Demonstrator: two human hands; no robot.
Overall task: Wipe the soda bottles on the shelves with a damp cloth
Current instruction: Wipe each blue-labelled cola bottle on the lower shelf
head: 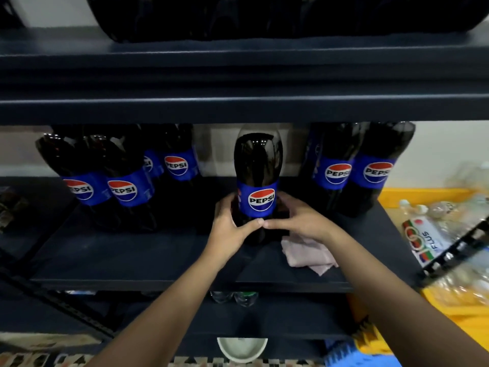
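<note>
Both hands (230, 223) (299, 221) curled around full, probably heavy, slick bottle (258, 181) below its label; cloth (307, 252) beside.

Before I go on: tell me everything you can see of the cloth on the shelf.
The cloth is a small, pale pinkish-grey rag, soft-looking and loosely folded or crumpled into a flat heap. It lies on the dark shelf, just right of the held Pepsi bottle and partly under the right hand and wrist. Neither hand grips it: both, the left hand too, are round the bottle. Whether it is damp cannot be told.
</note>
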